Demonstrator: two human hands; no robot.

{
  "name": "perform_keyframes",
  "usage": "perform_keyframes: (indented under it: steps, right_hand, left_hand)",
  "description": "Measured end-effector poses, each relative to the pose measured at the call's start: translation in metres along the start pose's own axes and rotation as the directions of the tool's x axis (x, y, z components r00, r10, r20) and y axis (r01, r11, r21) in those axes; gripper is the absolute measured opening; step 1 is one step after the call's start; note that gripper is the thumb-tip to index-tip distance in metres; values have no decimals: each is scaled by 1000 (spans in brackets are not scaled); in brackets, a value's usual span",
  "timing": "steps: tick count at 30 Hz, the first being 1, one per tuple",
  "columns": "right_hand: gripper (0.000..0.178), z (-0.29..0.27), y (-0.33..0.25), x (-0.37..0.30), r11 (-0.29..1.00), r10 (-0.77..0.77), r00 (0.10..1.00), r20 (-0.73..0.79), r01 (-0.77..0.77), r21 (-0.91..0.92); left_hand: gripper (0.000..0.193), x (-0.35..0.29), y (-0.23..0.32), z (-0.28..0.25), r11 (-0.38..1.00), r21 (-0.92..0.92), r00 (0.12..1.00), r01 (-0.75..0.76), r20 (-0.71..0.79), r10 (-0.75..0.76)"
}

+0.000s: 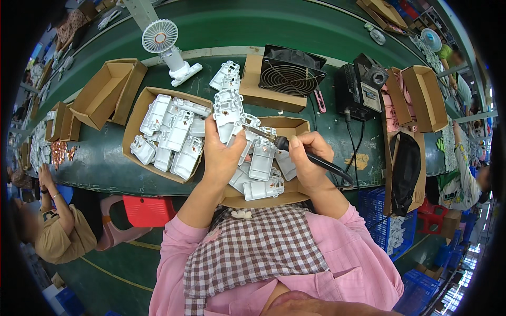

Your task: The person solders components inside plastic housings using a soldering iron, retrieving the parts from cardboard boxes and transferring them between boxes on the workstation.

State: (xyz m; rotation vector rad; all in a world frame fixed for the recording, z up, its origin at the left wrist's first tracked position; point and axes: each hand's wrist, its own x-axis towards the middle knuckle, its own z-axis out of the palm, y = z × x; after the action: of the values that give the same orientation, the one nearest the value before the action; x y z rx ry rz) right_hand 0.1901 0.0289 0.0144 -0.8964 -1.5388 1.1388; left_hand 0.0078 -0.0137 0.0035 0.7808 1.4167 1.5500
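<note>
My left hand (221, 155) is closed on a white plastic housing (226, 105) with small metal parts at its end. In my right hand (312, 158) is a soldering iron (282, 142), gripped by its black handle, its tip pointing left to the housing. Whether the tip touches it cannot be made out. Below both hands, an open cardboard box (292, 198) holds several similar white housings (261, 160). To the left, another cardboard box (130, 126) is filled with more of them. A few more housings lie on the table beyond my left hand.
A black square fan (290, 79) rests on a cardboard box ahead. Right of it are pink tweezers (320, 101) and a black soldering station (361, 97) with cables. A small white fan (171, 52) stands back left. A co-worker (66, 229) sits at left.
</note>
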Motion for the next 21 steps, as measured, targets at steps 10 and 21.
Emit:
perform_keyframes:
  steps: [10, 21]
  right_hand:
    - [13, -4, 9, -7, 989, -90, 991, -100, 100, 105]
    - [12, -2, 2, -2, 996, -70, 996, -51, 72, 52]
  left_hand:
    - [44, -1, -2, -3, 994, -93, 992, 65, 117, -54]
    - [30, 5, -20, -4, 968, 203, 983, -151, 132, 126]
